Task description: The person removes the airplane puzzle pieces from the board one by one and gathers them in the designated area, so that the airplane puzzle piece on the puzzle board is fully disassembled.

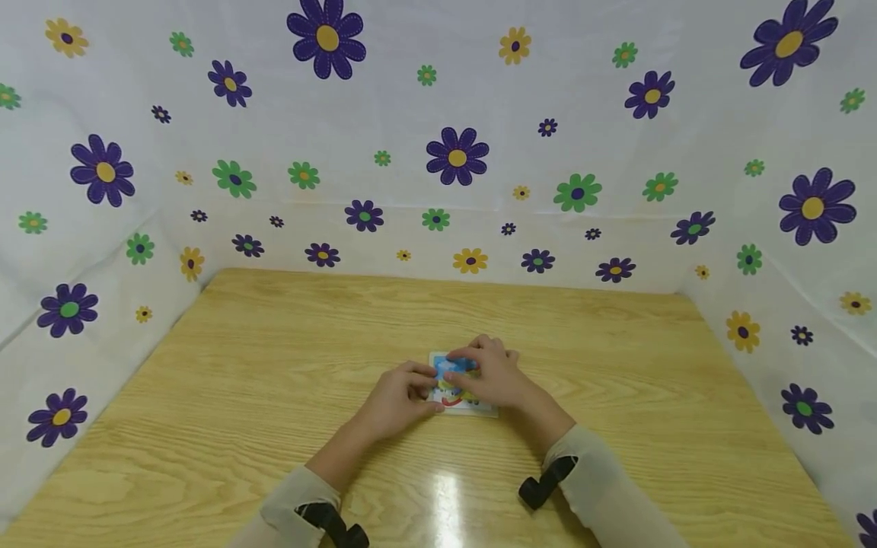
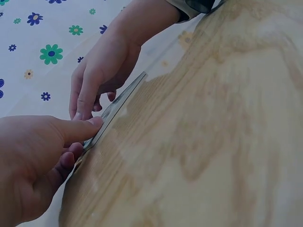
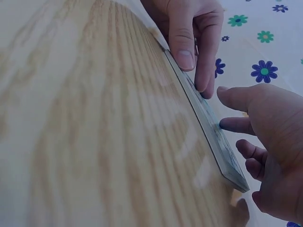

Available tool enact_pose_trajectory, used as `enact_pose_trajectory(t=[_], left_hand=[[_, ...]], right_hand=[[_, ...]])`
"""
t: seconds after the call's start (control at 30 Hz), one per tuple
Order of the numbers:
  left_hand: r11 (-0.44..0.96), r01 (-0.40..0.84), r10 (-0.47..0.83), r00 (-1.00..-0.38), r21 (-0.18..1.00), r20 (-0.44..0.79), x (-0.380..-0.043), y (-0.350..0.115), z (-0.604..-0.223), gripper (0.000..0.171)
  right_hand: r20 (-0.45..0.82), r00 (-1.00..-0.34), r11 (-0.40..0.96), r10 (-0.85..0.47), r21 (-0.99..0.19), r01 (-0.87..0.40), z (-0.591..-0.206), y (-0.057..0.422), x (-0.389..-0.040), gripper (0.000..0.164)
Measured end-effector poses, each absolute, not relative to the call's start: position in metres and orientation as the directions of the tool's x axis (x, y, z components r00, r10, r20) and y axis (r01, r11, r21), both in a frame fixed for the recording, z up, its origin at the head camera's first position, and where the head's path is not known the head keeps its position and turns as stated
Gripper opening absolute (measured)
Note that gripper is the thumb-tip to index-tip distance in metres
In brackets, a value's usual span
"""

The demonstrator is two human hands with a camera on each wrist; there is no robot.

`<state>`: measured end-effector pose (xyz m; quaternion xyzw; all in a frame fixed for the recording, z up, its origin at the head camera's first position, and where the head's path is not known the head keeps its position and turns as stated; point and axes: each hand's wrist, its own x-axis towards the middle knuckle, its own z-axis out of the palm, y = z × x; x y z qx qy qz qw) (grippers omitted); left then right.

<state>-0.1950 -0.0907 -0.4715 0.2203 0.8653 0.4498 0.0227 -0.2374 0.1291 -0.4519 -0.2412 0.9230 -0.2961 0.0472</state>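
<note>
A small flat picture board (image 1: 469,409) with a pale border and a blue, yellow and red cartoon picture lies on the wooden table. At its left side, my left hand (image 1: 403,397) holds the edge, the thumb by the near corner and the fingers farther up; the left wrist view shows that thumb on the board's edge (image 2: 124,97). Over the right part of the picture reaches my right hand (image 1: 499,374), hiding some of it. In the right wrist view its index fingertip (image 3: 224,124) touches the board's face while the thumb stands apart.
The wooden table (image 1: 274,358) stretches around the board on all sides. A white cloth (image 1: 384,106) printed with purple, green and yellow flowers hangs behind the table and along both sides. Dark straps with black mounts (image 1: 544,485) sit on both sleeves.
</note>
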Motion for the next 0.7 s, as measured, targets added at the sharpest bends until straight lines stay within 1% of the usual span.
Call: enact_pose_trajectory(t=[0.17, 0.33, 0.43, 0.53, 0.7], left_hand=[[0.472, 0.298, 0.361, -0.924, 0.83, 0.127, -0.196, -0.092, -0.473, 0.029], [0.449, 0.272, 0.348, -0.931, 0.851, 0.113, -0.198, -0.094, -0.471, 0.027], [0.447, 0.261, 0.343, -0.933, 0.856, 0.106, -0.198, -0.094, -0.471, 0.026], [0.448, 0.253, 0.341, -0.935, 0.857, 0.098, -0.197, -0.093, -0.472, 0.025], [0.44, 0.249, 0.333, -0.938, 0.863, 0.101, -0.197, -0.092, -0.472, 0.024]], right_hand=[[0.074, -0.869, 0.697, -0.49, -0.566, -0.441, -0.451, 0.126, -0.24, 0.036], [0.107, -0.822, 0.666, -0.559, -0.532, -0.523, -0.448, 0.122, -0.244, 0.037], [0.083, -0.806, 0.665, -0.587, -0.519, -0.537, -0.445, 0.12, -0.246, 0.038], [0.02, -0.803, 0.685, -0.596, -0.508, -0.521, -0.442, 0.116, -0.247, 0.039], [-0.046, -0.801, 0.713, -0.596, -0.489, -0.503, -0.433, 0.109, -0.252, 0.037]])
